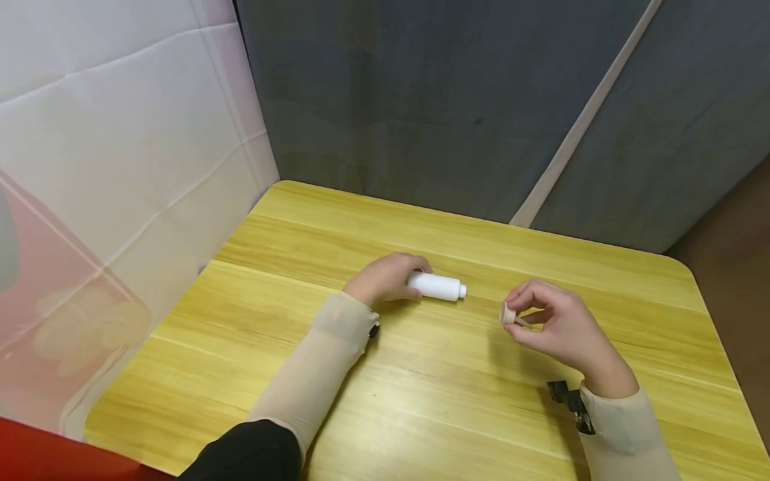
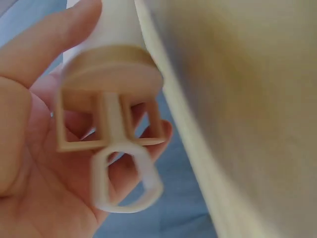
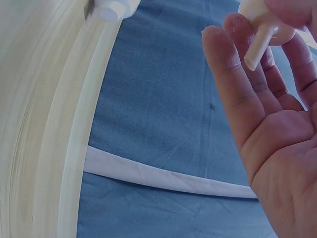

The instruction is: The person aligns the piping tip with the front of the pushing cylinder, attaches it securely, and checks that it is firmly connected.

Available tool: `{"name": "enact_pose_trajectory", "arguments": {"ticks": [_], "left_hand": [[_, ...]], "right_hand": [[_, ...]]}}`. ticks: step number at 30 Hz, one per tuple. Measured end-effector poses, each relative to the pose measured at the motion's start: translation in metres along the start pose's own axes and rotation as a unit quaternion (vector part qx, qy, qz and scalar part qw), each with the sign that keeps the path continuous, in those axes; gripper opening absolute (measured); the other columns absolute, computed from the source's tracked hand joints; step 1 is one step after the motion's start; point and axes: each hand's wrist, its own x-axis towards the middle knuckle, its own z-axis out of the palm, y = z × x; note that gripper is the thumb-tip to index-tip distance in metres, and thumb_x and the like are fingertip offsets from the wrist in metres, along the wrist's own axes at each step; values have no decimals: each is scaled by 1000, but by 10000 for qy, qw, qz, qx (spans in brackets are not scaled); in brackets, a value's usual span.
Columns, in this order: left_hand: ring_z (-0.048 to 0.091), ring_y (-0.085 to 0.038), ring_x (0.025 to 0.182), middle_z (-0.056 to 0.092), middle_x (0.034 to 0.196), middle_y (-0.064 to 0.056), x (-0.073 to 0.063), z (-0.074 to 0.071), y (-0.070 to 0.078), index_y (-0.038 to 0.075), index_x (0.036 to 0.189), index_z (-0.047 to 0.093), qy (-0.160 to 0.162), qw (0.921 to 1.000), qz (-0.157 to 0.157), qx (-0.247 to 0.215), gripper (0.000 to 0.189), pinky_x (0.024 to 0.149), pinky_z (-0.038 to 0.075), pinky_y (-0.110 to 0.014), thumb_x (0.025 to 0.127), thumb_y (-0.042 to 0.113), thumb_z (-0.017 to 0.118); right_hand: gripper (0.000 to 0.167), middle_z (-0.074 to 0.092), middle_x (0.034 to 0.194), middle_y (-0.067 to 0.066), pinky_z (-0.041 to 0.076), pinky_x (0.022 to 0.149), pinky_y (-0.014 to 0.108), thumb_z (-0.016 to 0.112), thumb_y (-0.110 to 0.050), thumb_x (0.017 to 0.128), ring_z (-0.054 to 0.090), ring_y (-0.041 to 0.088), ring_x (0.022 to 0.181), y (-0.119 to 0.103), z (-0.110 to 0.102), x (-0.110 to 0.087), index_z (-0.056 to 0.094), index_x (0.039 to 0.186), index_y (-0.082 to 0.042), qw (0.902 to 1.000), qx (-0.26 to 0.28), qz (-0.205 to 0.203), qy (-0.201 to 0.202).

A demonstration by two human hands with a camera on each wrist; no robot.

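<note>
My left hand (image 1: 388,277) grips a white syringe-like tube (image 1: 438,287) held low over the table, its narrow tip pointing right. In the left wrist view, a beige collar (image 2: 111,72) with square finger loops (image 2: 81,146) caps the tube's near end. A pale ring handle (image 2: 131,206) sticks out from it past the palm. To the right, my right hand (image 1: 559,324) pinches a small beige cup-like cap (image 1: 508,313) between thumb and fingertips. From that cap a thin stem (image 3: 258,49) juts back toward the palm. The cap and the tube's tip are apart.
The wooden table (image 1: 421,401) spans most of the lower view. A grey-blue cloth (image 1: 421,100) with a pale strip (image 1: 583,120) hangs behind its far edge. On the left stands a light printed sheet (image 1: 138,120).
</note>
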Motion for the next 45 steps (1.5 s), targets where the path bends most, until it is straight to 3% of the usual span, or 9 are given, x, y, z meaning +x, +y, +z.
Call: {"name": "enact_pose_trajectory", "arguments": {"ticks": [7,15,24,32,45], "left_hand": [[65,-19,108,71,125,-2,-8,-17,15,14,127,72,477,9970,607,-18,37,99,51,-38,92,14,85],[65,-19,112,72,128,-3,-23,-31,41,11,131,72,639,9900,1259,41,42,101,51,-36,91,16,87],[66,-17,107,73,123,-3,-33,-36,54,9,127,73,788,9792,1871,-72,40,98,52,-33,90,13,88],[66,-16,105,73,122,-4,-35,-34,60,7,127,73,796,9723,2194,-134,39,97,51,-29,90,11,87],[66,-17,105,72,122,-5,-34,-32,61,6,128,71,835,9718,2206,-67,40,97,52,-30,91,12,86]], "right_hand": [[43,72,103,1,62,72,26,87,17,73,70,11,93,0,1,1,67,92,-15,9996,92,-169,183],[43,73,102,5,62,76,26,86,22,71,70,10,95,1,2,2,68,91,-11,9988,181,-249,376],[46,72,105,2,62,79,25,88,23,69,70,8,95,-1,3,3,69,93,-11,9984,9,-200,537],[46,72,106,5,61,82,24,86,26,68,71,9,96,-2,5,4,70,93,-8,9973,99,-321,646],[46,72,107,10,59,87,22,86,27,67,70,9,99,-3,5,5,71,96,-6,9967,116,-415,689]]}}
